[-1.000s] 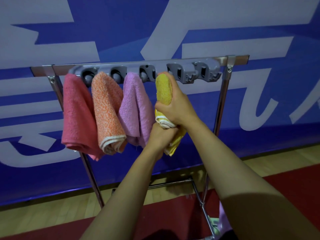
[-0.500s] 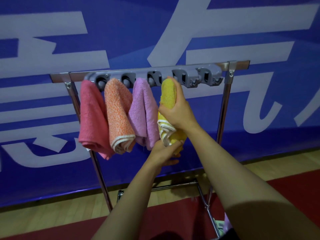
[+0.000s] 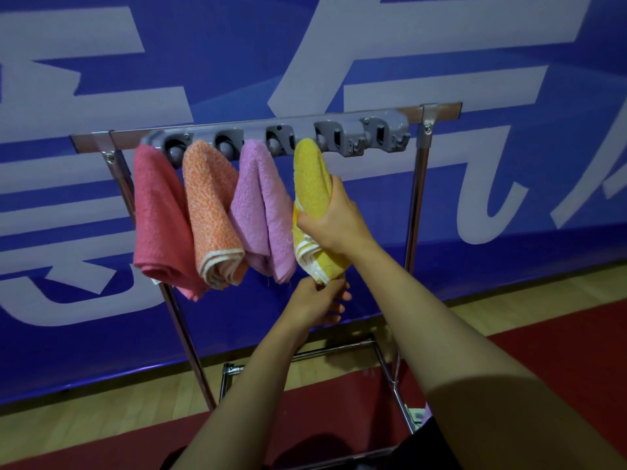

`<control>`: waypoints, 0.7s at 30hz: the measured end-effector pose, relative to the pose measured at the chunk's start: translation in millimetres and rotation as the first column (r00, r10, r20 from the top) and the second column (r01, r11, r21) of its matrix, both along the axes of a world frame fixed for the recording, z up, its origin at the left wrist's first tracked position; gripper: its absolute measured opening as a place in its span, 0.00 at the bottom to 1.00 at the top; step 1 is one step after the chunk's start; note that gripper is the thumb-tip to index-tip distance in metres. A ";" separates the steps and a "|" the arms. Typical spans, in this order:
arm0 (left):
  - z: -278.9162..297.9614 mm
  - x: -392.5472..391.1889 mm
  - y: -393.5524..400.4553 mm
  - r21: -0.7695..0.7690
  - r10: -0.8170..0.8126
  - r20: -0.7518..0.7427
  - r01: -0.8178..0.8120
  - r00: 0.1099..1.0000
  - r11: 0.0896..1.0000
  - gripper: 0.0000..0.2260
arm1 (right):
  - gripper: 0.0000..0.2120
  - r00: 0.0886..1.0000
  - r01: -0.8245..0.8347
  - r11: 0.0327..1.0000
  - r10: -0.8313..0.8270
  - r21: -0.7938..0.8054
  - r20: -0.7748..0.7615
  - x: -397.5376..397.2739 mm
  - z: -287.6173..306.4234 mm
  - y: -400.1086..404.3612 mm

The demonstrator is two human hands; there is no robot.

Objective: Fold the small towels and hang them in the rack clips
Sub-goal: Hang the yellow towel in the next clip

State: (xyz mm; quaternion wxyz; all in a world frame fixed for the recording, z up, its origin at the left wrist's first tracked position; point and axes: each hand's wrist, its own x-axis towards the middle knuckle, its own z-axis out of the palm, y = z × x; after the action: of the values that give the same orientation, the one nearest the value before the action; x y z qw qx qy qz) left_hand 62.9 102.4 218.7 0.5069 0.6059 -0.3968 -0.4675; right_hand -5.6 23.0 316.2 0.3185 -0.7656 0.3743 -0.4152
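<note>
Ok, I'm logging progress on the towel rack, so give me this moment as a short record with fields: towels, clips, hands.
towels hung: pink towel, orange towel, purple towel, left to right
towel in work: yellow towel, folded, its top at the fourth clip
clip rail: grey clip rail on the metal rack; rightmost clip free
right hand: grips the yellow towel at mid-height
left hand: at the towel's lower end, fingers touching it
backdrop: blue banner with pale lettering

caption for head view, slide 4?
Right hand seats yellow towel in fourth clip; left hand steadies its hem.
</note>
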 end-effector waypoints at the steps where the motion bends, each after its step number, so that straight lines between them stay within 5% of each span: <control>1: 0.7 -0.1 0.5 0.002 0.004 0.003 -0.004 1.000 1.000 0.07 | 0.34 1.000 -0.007 1.000 0.007 0.009 0.012 -0.9 0.4 2.1; 15: -20.8 2.7 18.1 0.114 -0.142 0.066 0.134 0.988 0.984 0.07 | 0.61 0.983 -0.178 0.973 0.182 0.146 -0.015 -31.9 -30.9 15.8; 21: -50.4 7.6 21.1 0.148 -0.192 0.111 0.175 0.975 0.973 0.07 | 0.59 0.960 -0.260 0.924 0.280 0.281 -0.030 -71.4 -83.7 3.6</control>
State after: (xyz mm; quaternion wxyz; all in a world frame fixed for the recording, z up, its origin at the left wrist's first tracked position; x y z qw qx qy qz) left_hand 70.5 123.5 168.3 0.3928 0.6280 -0.4490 -0.4997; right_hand -77.0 26.6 232.5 0.4621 -0.7724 0.3299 -0.2845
